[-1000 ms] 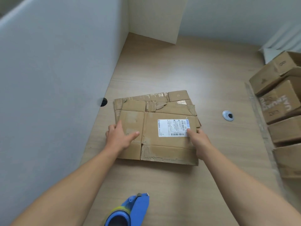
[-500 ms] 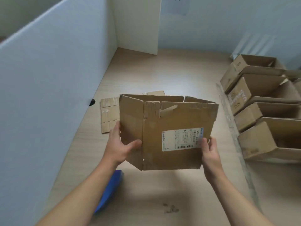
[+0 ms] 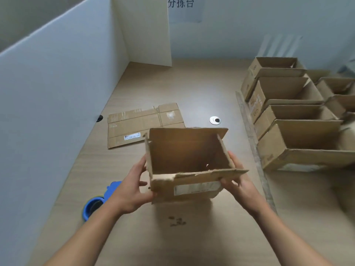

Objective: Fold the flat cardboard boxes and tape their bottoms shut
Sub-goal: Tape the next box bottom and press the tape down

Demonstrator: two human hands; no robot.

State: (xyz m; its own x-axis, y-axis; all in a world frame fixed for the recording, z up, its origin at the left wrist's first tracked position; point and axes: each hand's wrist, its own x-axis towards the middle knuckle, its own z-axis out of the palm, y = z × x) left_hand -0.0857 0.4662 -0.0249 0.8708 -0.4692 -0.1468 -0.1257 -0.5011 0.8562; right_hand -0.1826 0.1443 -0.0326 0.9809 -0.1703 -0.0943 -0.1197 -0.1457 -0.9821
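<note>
Cardboard box (image 3: 189,150), opened, held above the table (image 3: 192,89), gripped at its left wall by the left hand (image 3: 132,187), at its right by the right hand (image 3: 240,181). Square the corners firmly, then fold the bottom flaps flat before reaching left for the blue tape dispenser (image 3: 98,204).

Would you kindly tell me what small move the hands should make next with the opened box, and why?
Probably fold the flaps at the open end inward. The box is squared open and held between the left hand and right hand, they stick out unfolded, and the tape dispenser lies untouched beside the left forearm.
</note>
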